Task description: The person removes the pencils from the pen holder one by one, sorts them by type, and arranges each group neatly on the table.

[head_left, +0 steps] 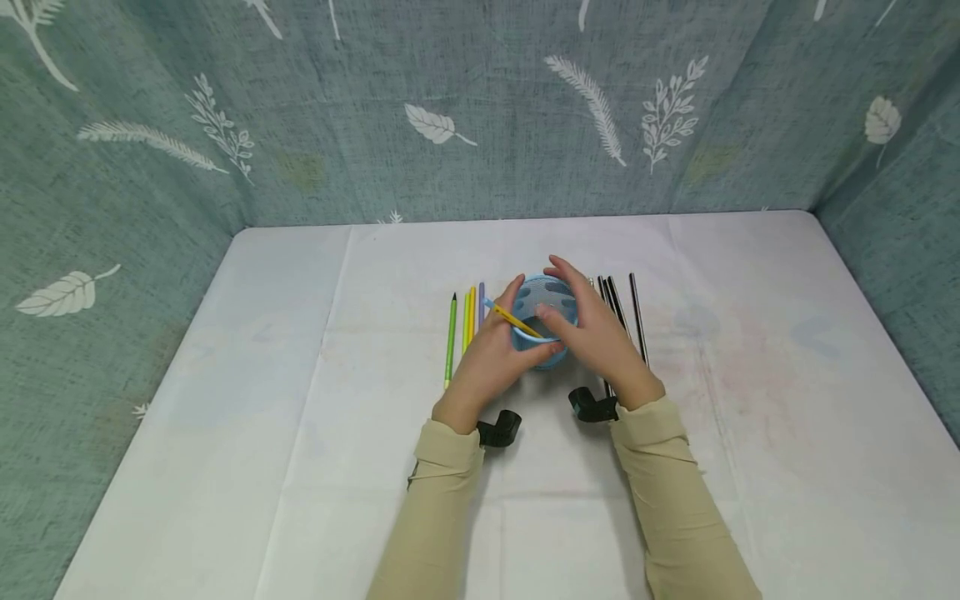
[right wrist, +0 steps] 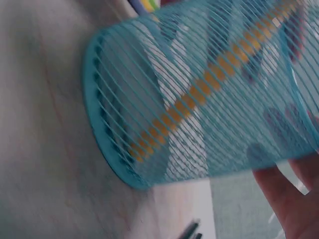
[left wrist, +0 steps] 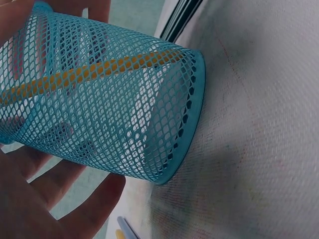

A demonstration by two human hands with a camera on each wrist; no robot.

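Observation:
A blue mesh pencil cup is held between both hands near the middle of the white table. One yellow pencil with a light blue end leans inside it, its end sticking out over the rim on the left. My left hand grips the cup's left side, thumb at the near rim. On the opposite side my right hand holds it, fingers spread around the wall and thumb over the opening. In the left wrist view the mesh cup has its base close to the cloth; whether it touches, I cannot tell.
Left of the cup lie a green pencil, a yellow pencil and a purple one, among others. Several black sticks lie on the right, partly behind the right hand. A patterned grey-green curtain borders the table.

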